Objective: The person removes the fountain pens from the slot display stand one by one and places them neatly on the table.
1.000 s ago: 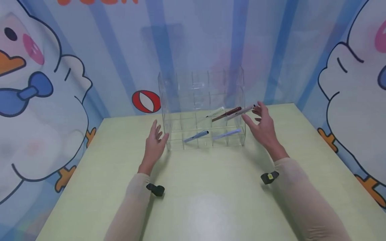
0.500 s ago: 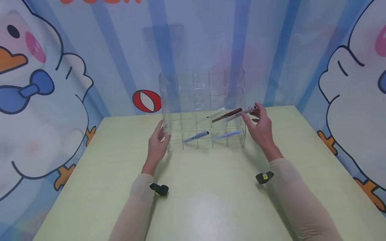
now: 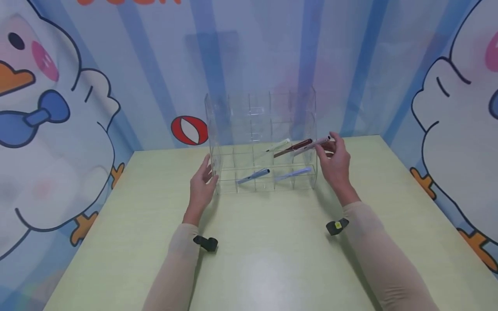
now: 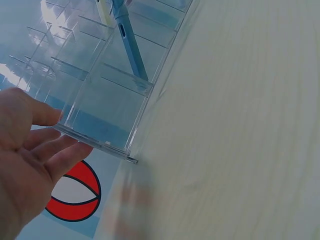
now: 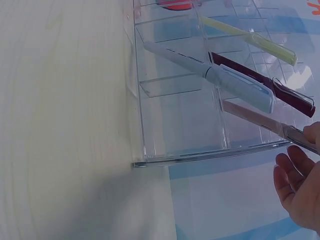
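Note:
A clear acrylic pen rack [image 3: 210, 142] stands on the table, its slots in stepped rows. My left hand [image 3: 201, 190] grips the rack's left side panel, thumb inside and fingers outside in the left wrist view. At the right end, my right hand [image 3: 336, 166] pinches the capped end of a pale pink pen [image 5: 255, 118] between thumb and fingers. That pen leans in the upper row beside a dark red pen [image 3: 292, 148] and a pale green pen [image 5: 252, 39]. The row below holds a blue pen [image 3: 253, 176] and a lavender pen [image 3: 293, 172].
The light wooden table [image 3: 256, 250] runs up to a striped blue backdrop [image 3: 256, 52] printed with cartoon birds and a red ball [image 3: 189, 130]. Small black cameras [image 3: 206, 244] are strapped on both wrists.
The left hand has moved right onto the rack's side and now holds it. The right hand has shifted slightly, its thumb closing onto the pale pink pen. The pens look unmoved.

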